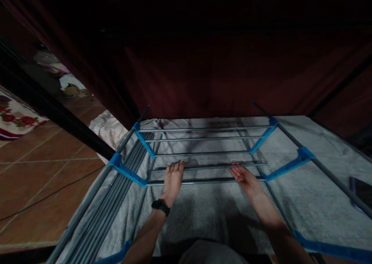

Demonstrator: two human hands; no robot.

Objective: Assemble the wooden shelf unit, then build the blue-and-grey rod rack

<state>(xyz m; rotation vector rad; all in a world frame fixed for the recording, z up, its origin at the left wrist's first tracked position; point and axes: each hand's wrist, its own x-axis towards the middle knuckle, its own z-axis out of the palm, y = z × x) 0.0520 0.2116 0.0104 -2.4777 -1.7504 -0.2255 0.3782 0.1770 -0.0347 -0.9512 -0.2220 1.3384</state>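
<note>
A loose grey metal rod (pixel 207 167) lies level across the middle of a rack frame of metal tubes with blue plastic brackets (pixel 286 170). My left hand (pixel 173 175), with a dark band on its wrist, has its fingers over the rod's left part. Near the other end, my right hand (pixel 243 177) is turned partly palm up, its fingers curled at the same rod. Just below it runs another crossbar (pixel 215 181), joined to the blue brackets at both ends. More crossbars (pixel 200 154) span the frame farther away.
Several loose tubes (pixel 116 196) lie side by side on the left, over a grey blanket (pixel 203 213). A dark red panel (pixel 221 78) stands behind the rack. At far right lies a dark flat device (pixel 362 192). Floor tiles (pixel 37 186) and a thin cable (pixel 55 194) are on the left.
</note>
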